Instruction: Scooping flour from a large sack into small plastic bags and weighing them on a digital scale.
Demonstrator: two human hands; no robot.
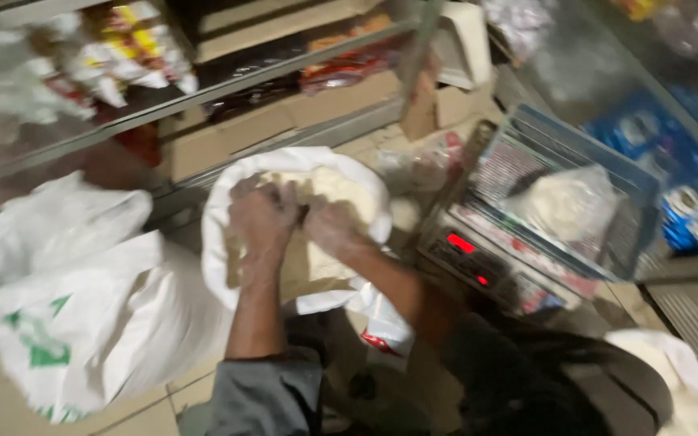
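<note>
An open white sack (pixel 228 202) of pale flour stands on the floor in front of me, its rim rolled down. Both my hands are over its mouth, dusted with flour. My left hand (pixel 262 216) is curled, knuckles up, above the flour. My right hand (pixel 330 228) is beside it, fingers down in the flour. A dark thing shows between the two hands; the blur hides what it is and which hand grips it.
A large white sack (pixel 82 315) with green print lies at the left. A digital scale (pixel 478 258) with a red display stands at the right, a filled clear bag (pixel 563 202) on its pan. Shelves of packaged goods (pixel 131 48) and cardboard boxes (pixel 317 105) stand behind.
</note>
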